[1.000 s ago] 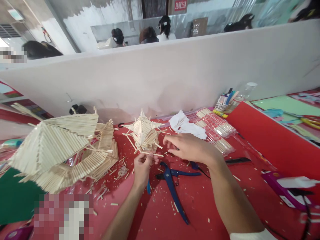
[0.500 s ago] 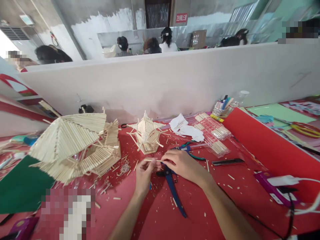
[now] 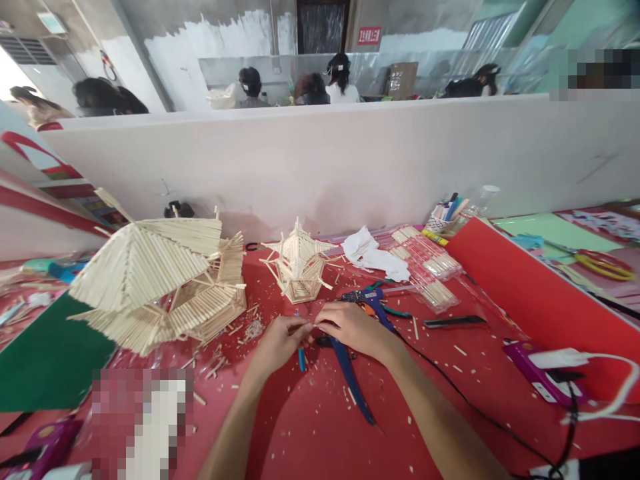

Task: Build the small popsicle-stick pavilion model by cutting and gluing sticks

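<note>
My left hand (image 3: 280,341) and my right hand (image 3: 351,327) meet at their fingertips over the red table. Both are closed in a pinch on a short wooden stick, which the fingers now mostly cover. Under and beside the right hand lies a cutting tool with a long blue handle (image 3: 350,380). A blue glue gun (image 3: 381,311) rests just behind that hand. Beyond the fingertips stands a small pavilion model (image 3: 299,257) built of wooden sticks. To the left is a larger stick model with a wide roof (image 3: 145,267).
Bundles of sticks in plastic (image 3: 430,267) and a crumpled white cloth (image 3: 373,257) lie behind at right. A black knife (image 3: 455,322), a red board (image 3: 540,287) and a purple power strip (image 3: 535,373) are farther right. Stick scraps litter the table; a white partition (image 3: 320,160) closes the back.
My fingertips have drawn together, and the stick that showed between them is now mostly hidden. The left hand has turned over it. The view has shifted slightly.
</note>
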Demonstrator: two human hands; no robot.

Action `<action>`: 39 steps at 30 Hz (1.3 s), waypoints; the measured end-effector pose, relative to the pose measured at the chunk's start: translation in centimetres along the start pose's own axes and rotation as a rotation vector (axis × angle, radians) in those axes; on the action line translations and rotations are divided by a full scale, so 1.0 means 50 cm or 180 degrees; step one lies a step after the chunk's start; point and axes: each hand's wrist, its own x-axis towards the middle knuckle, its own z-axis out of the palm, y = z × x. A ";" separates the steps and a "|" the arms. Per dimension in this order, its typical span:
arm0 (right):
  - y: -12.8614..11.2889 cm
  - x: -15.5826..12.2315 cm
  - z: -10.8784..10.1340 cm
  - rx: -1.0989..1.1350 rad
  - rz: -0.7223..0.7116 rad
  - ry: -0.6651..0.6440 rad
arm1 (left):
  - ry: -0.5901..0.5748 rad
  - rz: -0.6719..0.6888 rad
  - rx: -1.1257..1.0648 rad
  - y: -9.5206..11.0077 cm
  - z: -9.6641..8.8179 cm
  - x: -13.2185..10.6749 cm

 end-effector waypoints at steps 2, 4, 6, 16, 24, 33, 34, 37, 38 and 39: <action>-0.001 -0.019 0.010 -0.0160 0.0308 0.0143 | 0.0154 0.0016 0.0012 -0.007 -0.006 0.001; -0.001 -0.053 0.024 -0.0496 0.0727 0.0269 | 0.0305 0.0000 -0.0013 -0.013 -0.015 0.004; 0.001 -0.096 0.048 -0.0945 0.1073 0.0312 | 0.0401 -0.0014 -0.0033 -0.017 -0.023 0.006; -0.025 -0.164 0.128 -0.1538 0.1685 0.0199 | 0.0511 0.0164 0.0045 -0.023 -0.039 0.010; -0.040 -0.141 0.070 0.0773 0.1497 0.0247 | 0.0540 0.0301 0.0300 -0.023 -0.042 0.007; -0.013 -0.093 0.084 0.1722 0.1334 0.0101 | 0.0467 0.0097 0.0857 -0.022 -0.047 0.006; -0.011 -0.091 0.084 0.1750 0.1324 0.0097 | 0.0454 0.0074 0.0887 -0.023 -0.048 0.006; -0.009 -0.091 0.083 0.1807 0.1323 0.0098 | 0.0460 0.0017 0.0918 -0.023 -0.048 0.006; -0.008 -0.091 0.083 0.1821 0.1332 0.0091 | 0.0462 -0.0001 0.0928 -0.021 -0.048 0.005; -0.008 -0.091 0.083 0.1827 0.1339 0.0087 | 0.0462 -0.0019 0.0941 -0.019 -0.047 0.005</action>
